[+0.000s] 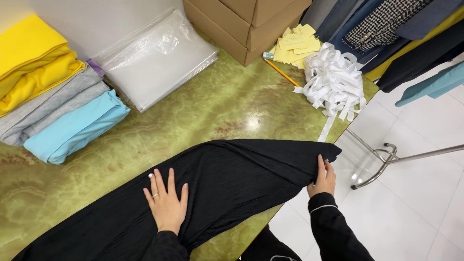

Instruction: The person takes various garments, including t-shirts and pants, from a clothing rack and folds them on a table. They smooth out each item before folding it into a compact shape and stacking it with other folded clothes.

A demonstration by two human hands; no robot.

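Head view: a black cloth (227, 183) lies spread slantwise across the green marbled desk (217, 106), its far end hanging over the desk's right edge. The left hand (166, 205) lies flat and open on the cloth near the front edge, fingers spread, gripping nothing, only pressing the cloth down. The right hand (323, 180) is out past the desk edge, closed on the cloth's end, pinching the fabric between thumb and fingers (the thumb itself is hidden behind the fold).

Behind the cloth, well apart from it, a stack of folded cloths (48, 92) in yellow, grey and light blue sits at the left, with a pile of clear bags (157, 60) just beside it. Cardboard boxes (241, 24) stand at the back; near them are yellow notes (297, 43), a pencil (280, 71) and a heap of white tape (333, 79). Hanging clothes (386, 29) show at the upper right, above a metal rack foot (382, 166) on the white floor.

As I judge it, the step in hand is smoothing or straightening the cloth. To do it well, the flat palm should hold firm as an anchor while the pinching hand draws the end evenly, level with the desk, so the creases run out and the cloth does not slide off the edge.
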